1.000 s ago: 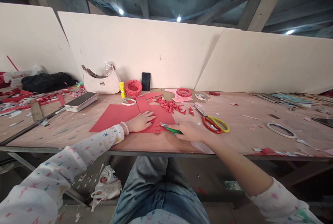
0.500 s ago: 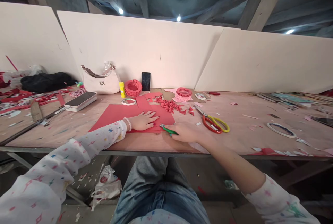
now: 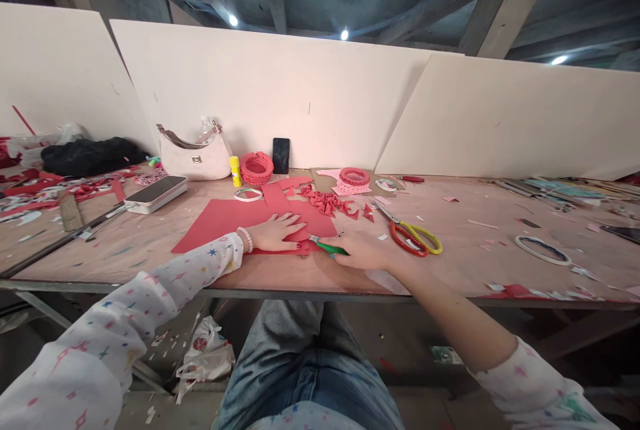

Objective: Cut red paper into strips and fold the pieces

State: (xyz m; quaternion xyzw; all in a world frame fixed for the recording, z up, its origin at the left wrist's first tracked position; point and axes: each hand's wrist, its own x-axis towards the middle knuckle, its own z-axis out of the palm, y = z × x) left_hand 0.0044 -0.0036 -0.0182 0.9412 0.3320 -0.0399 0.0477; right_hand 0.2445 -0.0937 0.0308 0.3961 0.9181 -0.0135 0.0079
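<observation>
My left hand [image 3: 275, 233] lies flat with fingers spread on a red paper sheet [image 3: 205, 227]. In my right hand [image 3: 363, 250] is a green utility knife [image 3: 331, 248], its tip pointing left at the paper, close to my left fingers. Whether the blade touches the paper I cannot tell. Just beyond the hands, narrower red paper strips [image 3: 274, 197] rest on the sheet. Folded red paper pieces [image 3: 330, 203] are heaped behind my right hand. Scissors [image 3: 413, 237] with one red and one yellow handle lie to the right of it.
At the back stand a pink handbag [image 3: 195, 162], a yellow glue stick [image 3: 235, 171], a red paper ring stack [image 3: 257, 169] and a black phone [image 3: 281, 155]. A pink and red ring stack [image 3: 353, 181] sits farther right. A white tape roll [image 3: 543, 250] lies right; paper scraps [image 3: 30, 197] litter the left.
My right hand and the knife have shifted slightly; the knife now lies at a flatter angle, its tip still by the paper. My left hand stays spread on the sheet.
</observation>
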